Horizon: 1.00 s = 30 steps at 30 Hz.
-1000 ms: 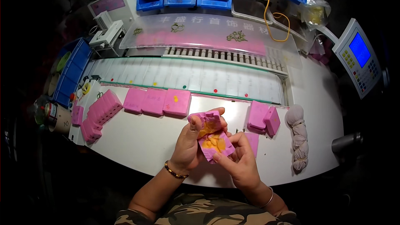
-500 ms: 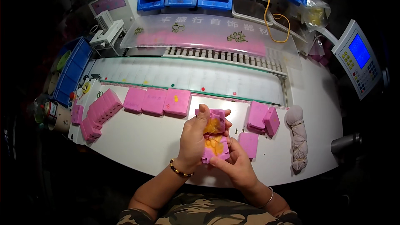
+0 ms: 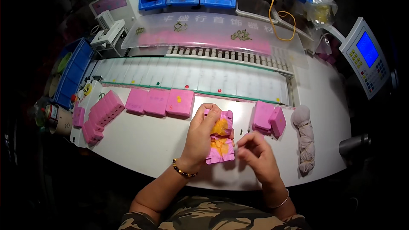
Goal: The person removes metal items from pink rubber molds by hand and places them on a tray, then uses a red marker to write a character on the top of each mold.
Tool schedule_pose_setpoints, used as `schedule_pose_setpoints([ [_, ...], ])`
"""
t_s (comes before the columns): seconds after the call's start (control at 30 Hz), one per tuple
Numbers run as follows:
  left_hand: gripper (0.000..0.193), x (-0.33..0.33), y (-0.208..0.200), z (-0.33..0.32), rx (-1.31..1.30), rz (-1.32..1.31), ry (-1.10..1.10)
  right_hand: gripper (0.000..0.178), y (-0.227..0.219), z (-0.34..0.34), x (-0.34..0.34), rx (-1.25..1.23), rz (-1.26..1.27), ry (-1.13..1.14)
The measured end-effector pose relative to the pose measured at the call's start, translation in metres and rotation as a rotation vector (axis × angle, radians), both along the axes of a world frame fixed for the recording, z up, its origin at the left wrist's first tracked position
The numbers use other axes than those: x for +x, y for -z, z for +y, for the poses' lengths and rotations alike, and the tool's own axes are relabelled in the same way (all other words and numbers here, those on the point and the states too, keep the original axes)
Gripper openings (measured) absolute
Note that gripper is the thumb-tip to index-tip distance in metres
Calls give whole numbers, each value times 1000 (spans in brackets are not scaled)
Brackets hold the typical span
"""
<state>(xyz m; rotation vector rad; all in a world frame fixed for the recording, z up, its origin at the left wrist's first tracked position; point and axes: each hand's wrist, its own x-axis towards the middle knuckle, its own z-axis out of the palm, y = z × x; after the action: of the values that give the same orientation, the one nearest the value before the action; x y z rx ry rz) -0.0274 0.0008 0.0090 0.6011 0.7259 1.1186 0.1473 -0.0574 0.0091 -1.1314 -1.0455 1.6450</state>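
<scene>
Above the near middle of the white worktop, my left hand (image 3: pixel 197 136) is closed round a pink rubber mould (image 3: pixel 219 159). The mould lies folded open in two halves, one above the other, with yellow-orange material in the hollows of both. My left thumb presses on the upper half. Just right of the mould, and apart from it, is my right hand (image 3: pixel 260 159). Its fingers are curled, with thumb and forefinger close together. Whether anything small sits between those fingertips cannot be made out.
Pink blocks (image 3: pixel 181 102) stand along the left and back of the white worktop (image 3: pixel 140 140). Further pink blocks (image 3: pixel 264 115) and a tied grey cloth bundle (image 3: pixel 306 140) lie at right. Behind runs a conveyor (image 3: pixel 191 74) with coloured dots; a control panel (image 3: pixel 367 55) stands far right.
My right hand has let go of the mould's lower half and drawn away to the right, now covering a pink block. My left thumb has bent down onto the mould. The conveyor's dots have shifted left.
</scene>
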Motion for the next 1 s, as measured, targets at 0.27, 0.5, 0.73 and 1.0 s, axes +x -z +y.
schedule_pose_setpoints([
  [0.27,25,8,2,-11,137,241,37,21,-10,21,-11,39,72,126],
  [0.5,39,4,-9,-15,-10,88,231,17,-1,20,-6,-142,365,77],
  [0.73,37,14,3,-12,-49,-7,140,28,-9,21,-6,-21,206,120],
  [1.0,34,-1,6,-8,109,95,35,51,-12,27,68,722,-1188,578],
])
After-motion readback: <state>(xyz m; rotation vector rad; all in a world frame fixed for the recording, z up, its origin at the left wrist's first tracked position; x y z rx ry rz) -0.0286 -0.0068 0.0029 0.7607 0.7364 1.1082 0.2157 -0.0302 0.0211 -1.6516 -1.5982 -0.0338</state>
